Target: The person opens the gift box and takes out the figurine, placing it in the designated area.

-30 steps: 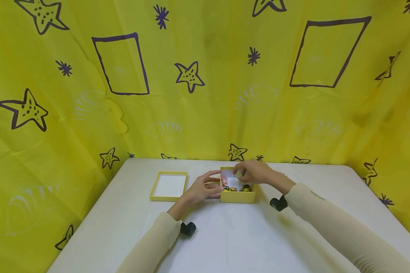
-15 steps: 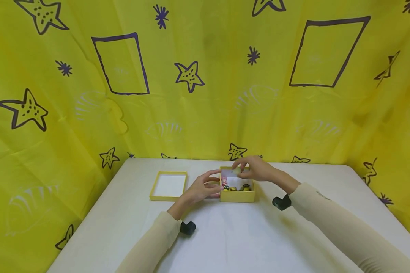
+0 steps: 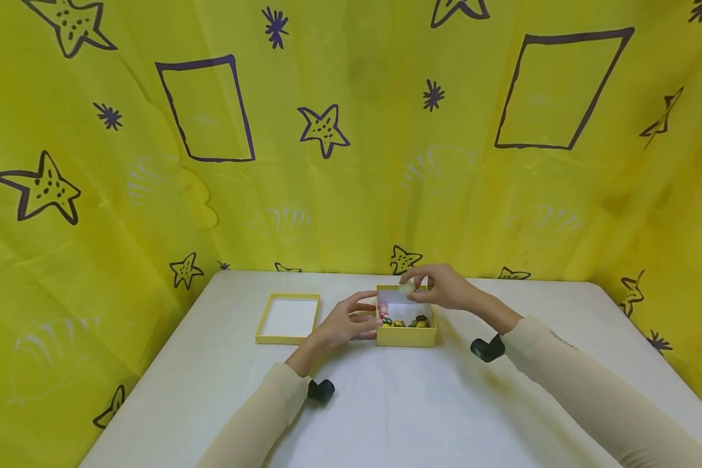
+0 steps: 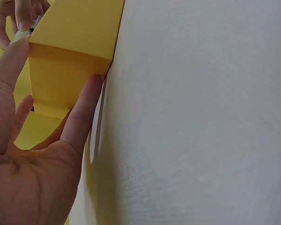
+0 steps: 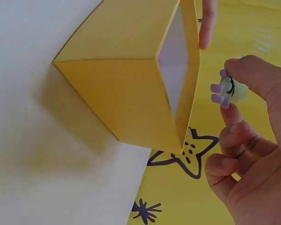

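A small toy figure [image 5: 232,91], pale green with purple nubs and a dark curved line, is pinched between the thumb and index finger of my right hand [image 3: 444,287]. The right hand holds it above the back of an open yellow box [image 3: 406,336] with a white inside. Fairly straight fingers of my left hand [image 3: 340,322] touch the box's left side, the thumb at its front corner in the left wrist view. Inside the box, a pink figure [image 3: 383,311] stands at the left. Yellow and dark figures [image 3: 421,322] lie along its front wall, partly hidden.
A shallow yellow lid [image 3: 288,340] with a white inside lies on the white table [image 3: 351,403], left of the box. Behind the table hangs a yellow curtain [image 3: 374,188] with star drawings. Black wrist devices [image 3: 487,349] sit below both wrists.
My right hand has risen slightly and moved right and back, bringing the toy figure up toward the box's back rim. The left hand and the box stay in place.
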`<state>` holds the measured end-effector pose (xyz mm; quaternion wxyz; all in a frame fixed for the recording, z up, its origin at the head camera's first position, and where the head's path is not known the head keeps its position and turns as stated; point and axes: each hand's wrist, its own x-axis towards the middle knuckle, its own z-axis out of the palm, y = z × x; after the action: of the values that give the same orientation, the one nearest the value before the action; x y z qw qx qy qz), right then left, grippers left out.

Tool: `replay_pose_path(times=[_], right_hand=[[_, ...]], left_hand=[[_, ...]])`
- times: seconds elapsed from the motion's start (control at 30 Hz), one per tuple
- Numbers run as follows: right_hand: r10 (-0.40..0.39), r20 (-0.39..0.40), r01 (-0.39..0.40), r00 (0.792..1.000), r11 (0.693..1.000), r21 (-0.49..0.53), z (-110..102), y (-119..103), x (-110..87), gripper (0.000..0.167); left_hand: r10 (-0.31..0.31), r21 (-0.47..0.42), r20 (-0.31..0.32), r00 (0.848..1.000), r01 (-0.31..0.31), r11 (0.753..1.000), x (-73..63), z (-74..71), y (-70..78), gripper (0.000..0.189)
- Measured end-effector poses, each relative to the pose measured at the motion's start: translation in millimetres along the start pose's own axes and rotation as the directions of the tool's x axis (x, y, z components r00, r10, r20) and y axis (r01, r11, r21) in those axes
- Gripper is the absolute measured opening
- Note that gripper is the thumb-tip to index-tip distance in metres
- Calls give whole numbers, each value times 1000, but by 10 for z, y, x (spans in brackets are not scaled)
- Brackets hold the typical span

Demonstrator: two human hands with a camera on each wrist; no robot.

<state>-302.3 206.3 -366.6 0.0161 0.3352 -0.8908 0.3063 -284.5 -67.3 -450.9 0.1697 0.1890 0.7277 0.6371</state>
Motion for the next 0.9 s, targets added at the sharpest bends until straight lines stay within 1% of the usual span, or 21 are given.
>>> replay_pose_path(times=[0.2,0.33,0.43,0.57,0.7,0.9], right_hand=[[4,-11,-4,1000,1000,9,-36,-28,0,26],[8,-11,-8,1000,1000,5,-52,-28,-2,25],[14,-10,-14,1000,1000,7,-58,-20,-7,25],[36,-10,-36,999,999,7,-72,-14,-26,26],[56,-19,-56,998,998,-1,-90,1,-54,27],[55,-39,-55,998,998,-4,-125,32,-119,26]], left_hand=[[2,23,-5,1000,-2,1000,-6,-1,-3,70],[-9,4,-1,1000,9,1000,-4,5,1,71],[-16,-25,0,1000,16,1000,-4,10,5,72],[-16,-39,-3,1000,15,999,-4,14,3,72],[-4,-26,-5,1000,4,1000,-9,15,4,71],[-9,-32,1,1000,9,999,-18,23,21,69]])
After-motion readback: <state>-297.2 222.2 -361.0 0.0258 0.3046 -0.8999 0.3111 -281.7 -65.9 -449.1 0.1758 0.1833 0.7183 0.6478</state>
